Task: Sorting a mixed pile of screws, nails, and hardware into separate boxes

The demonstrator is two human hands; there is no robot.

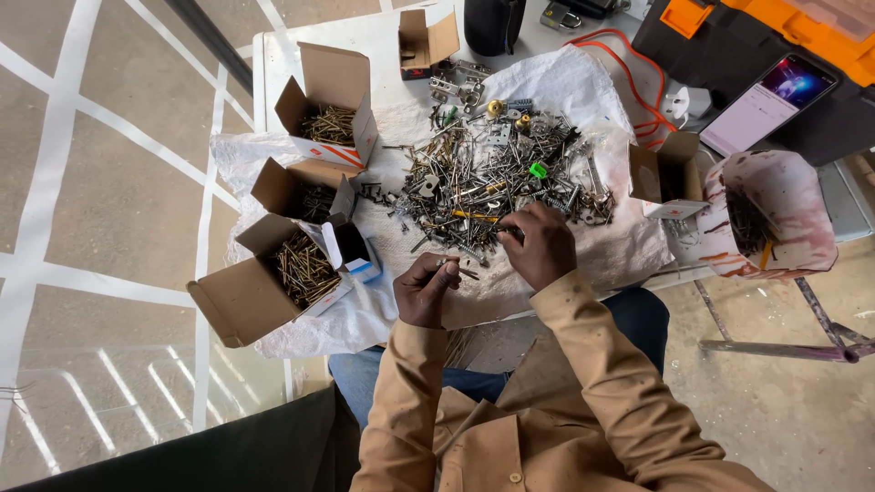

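Note:
A heap of mixed screws, nails and small metal fittings lies on a white cloth spread over a small table. My left hand is closed around a few screws at the cloth's near edge. My right hand reaches into the near side of the heap, its fingers pinched on a screw there. Both sleeves are tan. Three open cardboard boxes of screws stand to the left: one far, one in the middle, one near.
A small empty box and a stained white container with nails are on the right. A black and orange tool case with a phone on it sits at the back right. An orange cord and another open box are at the back.

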